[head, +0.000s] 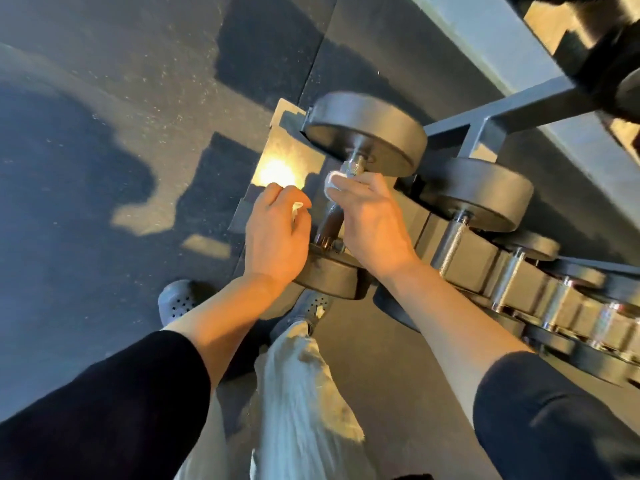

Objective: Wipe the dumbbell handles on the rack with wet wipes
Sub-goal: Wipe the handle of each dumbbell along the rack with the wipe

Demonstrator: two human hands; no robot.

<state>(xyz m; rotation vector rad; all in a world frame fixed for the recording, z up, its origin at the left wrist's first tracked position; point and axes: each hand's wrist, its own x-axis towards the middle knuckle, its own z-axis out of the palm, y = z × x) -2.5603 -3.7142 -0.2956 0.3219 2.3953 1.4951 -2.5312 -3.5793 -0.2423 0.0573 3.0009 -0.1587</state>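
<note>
A large black dumbbell (367, 133) lies on the grey rack (485, 123) at its left end. Its knurled metal handle (330, 216) runs between the two round heads. My right hand (372, 220) curls over the upper part of the handle and presses a white wet wipe (334, 183) against it. My left hand (277, 233) hovers just left of the handle above the near head (329, 278), fingers curled round a small white scrap of wipe (297, 207).
Several more dumbbells (478, 199) with chrome handles line the rack toward the right. An upper rack tier (595, 39) crosses the top right. Dark rubber floor (104, 133) with sun patches spreads to the left. My shoes (178, 301) and light trousers are below.
</note>
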